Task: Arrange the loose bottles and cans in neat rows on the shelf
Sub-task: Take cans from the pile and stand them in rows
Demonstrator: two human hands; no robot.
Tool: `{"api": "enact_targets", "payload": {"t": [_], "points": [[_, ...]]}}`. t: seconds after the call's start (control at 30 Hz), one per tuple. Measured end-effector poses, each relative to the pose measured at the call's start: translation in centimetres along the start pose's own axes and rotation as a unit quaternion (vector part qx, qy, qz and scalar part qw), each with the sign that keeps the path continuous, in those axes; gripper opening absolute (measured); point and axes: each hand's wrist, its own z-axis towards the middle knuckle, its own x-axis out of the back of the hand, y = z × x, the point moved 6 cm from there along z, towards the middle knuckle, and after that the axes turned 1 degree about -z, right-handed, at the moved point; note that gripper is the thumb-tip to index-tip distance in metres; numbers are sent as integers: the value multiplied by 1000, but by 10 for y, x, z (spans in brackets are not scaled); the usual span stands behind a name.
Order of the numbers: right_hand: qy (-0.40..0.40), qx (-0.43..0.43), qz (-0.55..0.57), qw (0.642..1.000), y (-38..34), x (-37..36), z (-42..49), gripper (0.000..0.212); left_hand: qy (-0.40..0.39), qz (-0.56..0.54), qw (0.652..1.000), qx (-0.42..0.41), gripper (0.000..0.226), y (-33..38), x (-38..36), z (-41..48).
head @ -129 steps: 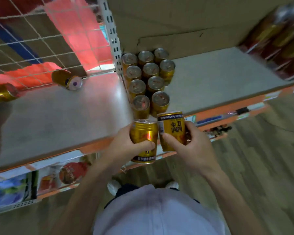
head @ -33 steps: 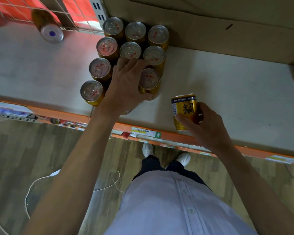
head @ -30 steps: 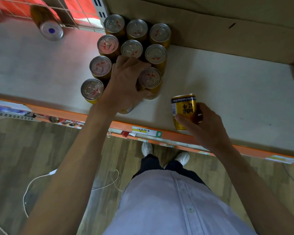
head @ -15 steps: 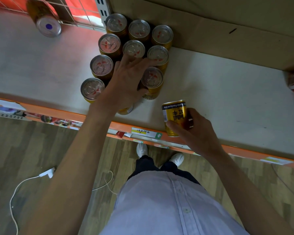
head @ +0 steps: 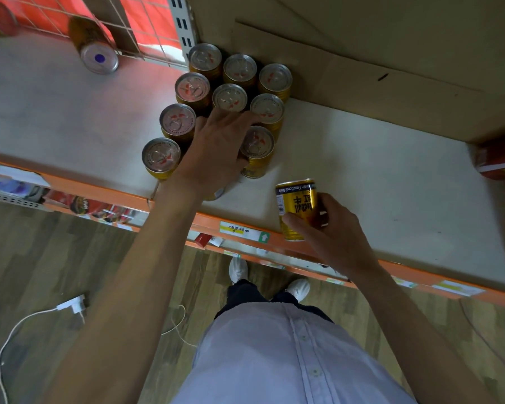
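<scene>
On the pale shelf (head: 391, 176), far left, a gold drink can with a silver end (head: 95, 49) lies sideways and may roll. Next comes the block of upright gold cans with silver lids (head: 191, 88). The left hand (head: 216, 153) lies over one that is barely visible, fingers straight and spread. The right hand (head: 330, 231) wraps its fingers round a gold printed can (head: 296, 208) near the front edge. It looks stiff, smooth and probably full, best gripped mid-wall.

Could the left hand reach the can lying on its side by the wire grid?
Probably yes: bare shelf lies between the left hand and the tipped can, with nothing standing in between.
</scene>
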Motion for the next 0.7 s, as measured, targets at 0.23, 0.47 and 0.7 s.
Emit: {"api": "enact_targets", "payload": {"t": [0.23,0.47,0.7], "points": [[17,77,0,997,-12,40,-15,67,-129,-175,975,-43,84,69,-2,-42],[28,120,186,975,-19,93,-26,70,-175,-338,924,29,57,112,-27,-31],[84,88,145,982,-8,106,-38,64,-90,-313,944,55,63,129,-33,-29]]}}
